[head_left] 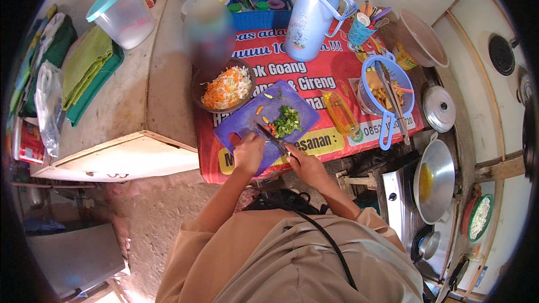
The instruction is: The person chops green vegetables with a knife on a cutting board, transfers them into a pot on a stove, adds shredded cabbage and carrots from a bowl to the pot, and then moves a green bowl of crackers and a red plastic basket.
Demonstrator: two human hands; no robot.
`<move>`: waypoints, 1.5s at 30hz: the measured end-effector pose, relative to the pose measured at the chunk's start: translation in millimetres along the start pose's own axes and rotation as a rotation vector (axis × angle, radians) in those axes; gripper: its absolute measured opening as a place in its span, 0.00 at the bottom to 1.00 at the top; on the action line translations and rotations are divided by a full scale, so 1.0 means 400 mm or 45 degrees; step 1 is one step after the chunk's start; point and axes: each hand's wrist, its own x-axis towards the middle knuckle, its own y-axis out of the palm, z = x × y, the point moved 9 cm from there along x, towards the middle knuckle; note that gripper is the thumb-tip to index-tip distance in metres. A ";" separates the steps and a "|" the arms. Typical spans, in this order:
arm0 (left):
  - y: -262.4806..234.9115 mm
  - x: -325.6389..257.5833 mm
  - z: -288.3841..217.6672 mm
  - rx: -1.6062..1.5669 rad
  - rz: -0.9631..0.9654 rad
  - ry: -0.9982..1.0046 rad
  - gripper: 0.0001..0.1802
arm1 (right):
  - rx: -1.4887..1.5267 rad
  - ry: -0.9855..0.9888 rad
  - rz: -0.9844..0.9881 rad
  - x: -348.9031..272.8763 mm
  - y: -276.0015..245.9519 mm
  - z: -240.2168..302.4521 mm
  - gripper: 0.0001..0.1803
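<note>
A purple cutting board lies at an angle on the red printed table cover. My right hand grips the handle of a knife, whose blade points up and left across the board. Close to the blade tip, the curled fingers of my left hand press down on the board; whatever they pinch is hidden. Beside the blade are red chopped chili bits, next to a pile of chopped green leaves. Small orange chilies rest farther up the board.
A bowl of shredded carrot and cabbage touches the board's far left side. To the right are an oil bottle, a blue strainer with tongs across it, a lid and a wok. A blue thermos stands behind.
</note>
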 end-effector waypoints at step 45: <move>0.008 0.030 0.043 -0.157 -0.029 -0.167 0.04 | -0.230 0.185 0.200 -0.032 0.033 0.006 0.21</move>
